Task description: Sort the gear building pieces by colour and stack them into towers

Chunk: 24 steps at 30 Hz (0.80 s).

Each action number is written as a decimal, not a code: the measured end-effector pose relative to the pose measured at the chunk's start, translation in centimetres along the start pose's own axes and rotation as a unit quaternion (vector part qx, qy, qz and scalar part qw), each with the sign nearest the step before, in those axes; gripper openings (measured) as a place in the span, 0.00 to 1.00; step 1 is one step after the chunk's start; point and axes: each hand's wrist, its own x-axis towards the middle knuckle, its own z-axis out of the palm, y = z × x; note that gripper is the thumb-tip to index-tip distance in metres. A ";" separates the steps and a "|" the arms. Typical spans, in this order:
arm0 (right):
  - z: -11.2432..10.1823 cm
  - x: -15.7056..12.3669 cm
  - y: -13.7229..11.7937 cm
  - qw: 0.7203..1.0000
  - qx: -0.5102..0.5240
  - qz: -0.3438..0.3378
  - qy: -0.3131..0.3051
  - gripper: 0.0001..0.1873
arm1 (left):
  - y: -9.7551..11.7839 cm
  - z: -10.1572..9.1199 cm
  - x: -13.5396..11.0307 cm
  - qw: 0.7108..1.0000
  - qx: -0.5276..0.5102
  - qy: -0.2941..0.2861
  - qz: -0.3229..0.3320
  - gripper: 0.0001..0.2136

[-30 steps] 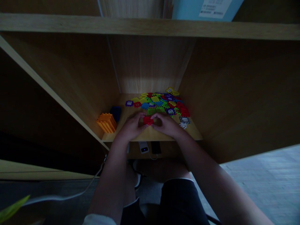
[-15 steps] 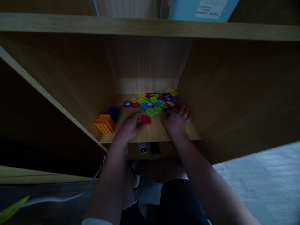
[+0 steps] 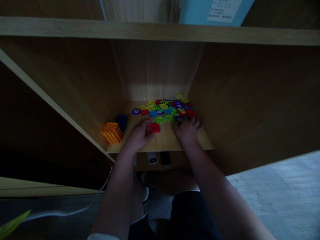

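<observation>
Between the thumb and fingers of my left hand is a small stack of red toothed plastic building tiles, held just above the shelf board. My right hand reaches to the front right of a heap of mixed tiles in yellow, green, blue, red and purple. Its fingers bend over the edge of the heap by a dark purple tile; what lies under the fingertips is hidden. Two green tiles lie flat between my hands.
On the left of the shelf stands a stack of orange tiles, with a dark blue stack behind it. Wooden side walls enclose the space. Below lie a white device and a black phone-like slab. A light-blue box sits above.
My right fingers have drawn back slightly toward me, uncovering more red tiles at the heap's right edge. My left hand with the red tiles has barely shifted left.
</observation>
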 end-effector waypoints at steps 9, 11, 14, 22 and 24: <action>-1.4 0.4 -1.3 0.975 0.054 -0.218 0.007 0.26 | -0.1 0.2 0.0 1.000 0.009 0.004 0.001 0.22; -1.6 0.4 -1.5 0.946 0.108 -0.306 -0.030 0.23 | -0.4 0.3 0.1 1.000 0.010 0.006 0.007 0.22; -1.5 0.0 -1.6 0.911 0.159 -0.373 -0.074 0.17 | -0.5 0.3 0.1 1.000 0.015 0.013 0.016 0.22; -1.2 -1.1 -1.6 0.864 0.208 -0.453 -0.064 0.14 | 1.3 -0.8 0.0 0.987 0.017 0.104 0.118 0.26; -1.2 -1.2 -1.6 0.852 0.215 -0.472 -0.071 0.15 | 1.5 -0.8 0.0 0.983 0.015 0.111 0.145 0.14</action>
